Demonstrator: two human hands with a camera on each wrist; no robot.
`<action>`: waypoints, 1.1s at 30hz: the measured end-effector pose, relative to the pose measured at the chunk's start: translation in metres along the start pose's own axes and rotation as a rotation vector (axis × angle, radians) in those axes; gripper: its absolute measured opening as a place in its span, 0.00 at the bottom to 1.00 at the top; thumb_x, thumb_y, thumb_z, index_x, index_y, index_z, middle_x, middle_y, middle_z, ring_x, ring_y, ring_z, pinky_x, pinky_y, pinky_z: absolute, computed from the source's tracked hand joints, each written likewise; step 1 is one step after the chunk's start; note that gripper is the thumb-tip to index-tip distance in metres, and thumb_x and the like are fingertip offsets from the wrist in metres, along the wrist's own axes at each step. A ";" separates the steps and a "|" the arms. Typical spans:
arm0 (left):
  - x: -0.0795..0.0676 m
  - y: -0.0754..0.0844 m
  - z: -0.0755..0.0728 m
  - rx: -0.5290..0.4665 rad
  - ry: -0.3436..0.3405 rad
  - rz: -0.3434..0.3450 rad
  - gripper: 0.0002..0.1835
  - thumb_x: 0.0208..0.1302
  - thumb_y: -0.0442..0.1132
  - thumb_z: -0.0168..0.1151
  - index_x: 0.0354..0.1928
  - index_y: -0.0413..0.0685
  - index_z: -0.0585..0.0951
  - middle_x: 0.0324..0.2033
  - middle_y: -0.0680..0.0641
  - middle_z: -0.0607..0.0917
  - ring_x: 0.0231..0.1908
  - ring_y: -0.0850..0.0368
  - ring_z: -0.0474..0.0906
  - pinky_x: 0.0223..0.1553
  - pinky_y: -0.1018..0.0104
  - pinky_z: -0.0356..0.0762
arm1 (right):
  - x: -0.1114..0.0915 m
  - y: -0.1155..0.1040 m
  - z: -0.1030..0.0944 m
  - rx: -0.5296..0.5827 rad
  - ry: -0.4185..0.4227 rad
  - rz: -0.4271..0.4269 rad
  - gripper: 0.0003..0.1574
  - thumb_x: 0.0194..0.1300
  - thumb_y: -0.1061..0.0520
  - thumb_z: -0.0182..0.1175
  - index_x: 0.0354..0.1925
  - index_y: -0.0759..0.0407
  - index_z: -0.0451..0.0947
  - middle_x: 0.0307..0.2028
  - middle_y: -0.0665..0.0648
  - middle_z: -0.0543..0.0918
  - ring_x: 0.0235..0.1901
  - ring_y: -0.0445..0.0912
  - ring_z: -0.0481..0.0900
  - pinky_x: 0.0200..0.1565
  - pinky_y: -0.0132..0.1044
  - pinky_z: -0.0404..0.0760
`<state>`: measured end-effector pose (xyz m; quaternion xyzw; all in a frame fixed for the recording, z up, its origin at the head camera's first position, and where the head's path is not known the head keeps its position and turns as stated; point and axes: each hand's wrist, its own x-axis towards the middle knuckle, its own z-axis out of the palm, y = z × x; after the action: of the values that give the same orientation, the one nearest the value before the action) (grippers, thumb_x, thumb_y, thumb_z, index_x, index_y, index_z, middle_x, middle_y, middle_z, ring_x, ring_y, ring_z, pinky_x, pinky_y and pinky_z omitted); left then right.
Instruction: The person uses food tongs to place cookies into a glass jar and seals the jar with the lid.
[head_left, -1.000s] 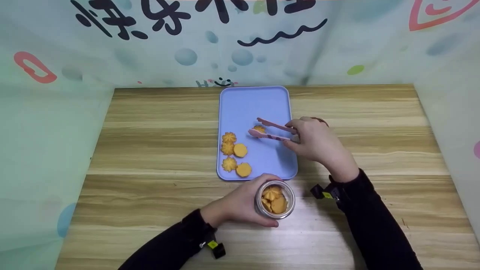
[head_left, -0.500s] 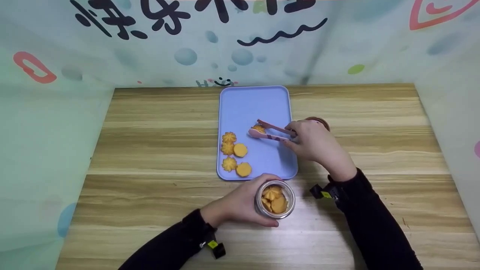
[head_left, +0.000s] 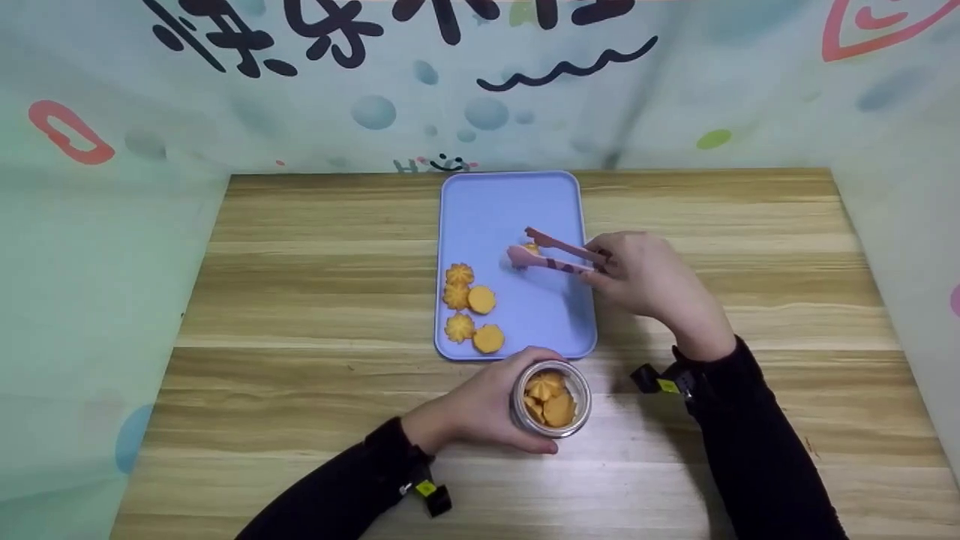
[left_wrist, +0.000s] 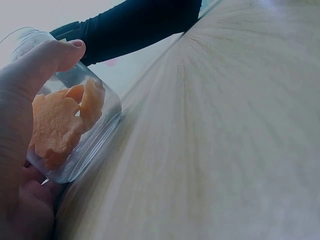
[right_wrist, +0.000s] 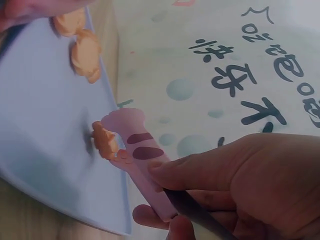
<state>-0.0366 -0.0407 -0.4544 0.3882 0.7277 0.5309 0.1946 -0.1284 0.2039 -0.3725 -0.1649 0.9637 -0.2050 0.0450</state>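
Near the tray's front edge, my left hand point(head_left: 484, 412) grips a clear glass jar point(left_wrist: 111, 116) with several cookies point(head_left: 559, 409) inside. The jar's mouth faces up, and my thumb point(left_wrist: 47, 57) lies along its wall in the left wrist view. My right hand point(head_left: 649, 277) holds pink tongs point(head_left: 556, 264) with dark stripes over the blue tray point(head_left: 510, 206). A flower-shaped cookie point(right_wrist: 104, 140) sits between the tong tips, close over the tray, and is mostly hidden by them in the head view.
Several cookies point(head_left: 459, 296) lie on the tray's left side, some fluted side up and some flat side up. The tray rests on a wooden table point(head_left: 322, 300). A printed curtain point(head_left: 300, 135) stands behind the table and at both sides.
My right hand and the tongs have shifted slightly right and back, and the cookie between the tips has moved with them. The brown round thing behind the hand is now hidden. My left hand stays still.
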 end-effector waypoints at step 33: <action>0.002 -0.023 0.008 0.032 0.001 -0.005 0.53 0.32 0.59 0.79 0.65 0.66 0.61 0.57 0.63 0.74 0.58 0.67 0.72 0.65 0.66 0.67 | -0.079 -0.016 -0.091 0.148 -0.059 -0.379 0.19 0.61 0.50 0.65 0.51 0.40 0.77 0.26 0.36 0.78 0.17 0.32 0.71 0.19 0.22 0.70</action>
<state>-0.0407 -0.0375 -0.4781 0.3890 0.7373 0.5189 0.1894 -0.0634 0.2518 -0.2813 -0.3455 0.8960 -0.2750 0.0458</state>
